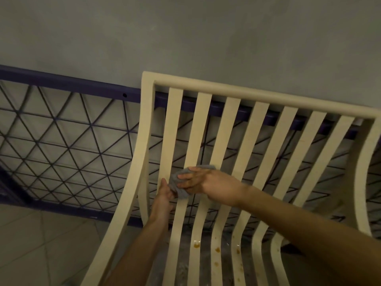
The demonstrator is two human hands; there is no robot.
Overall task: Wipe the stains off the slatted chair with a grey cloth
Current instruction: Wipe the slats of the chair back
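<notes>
A cream slatted chair (243,129) fills the right and centre, its curved backrest rising toward a grey wall. A bunched grey cloth (179,182) lies against the second and third slats from the left, low on the backrest. My right hand (208,183) presses the cloth with fingers spread over it. My left hand (164,198) grips the cloth's lower left edge beside the second slat. Brown stains (217,250) spot the seat slats near the bottom, below both hands.
A dark purple metal frame with a wire diamond grid (68,145) leans against the grey wall (185,34) behind the chair. Pale floor tiles (41,244) show at the lower left. The chair's right arm (362,182) curves down at the far right.
</notes>
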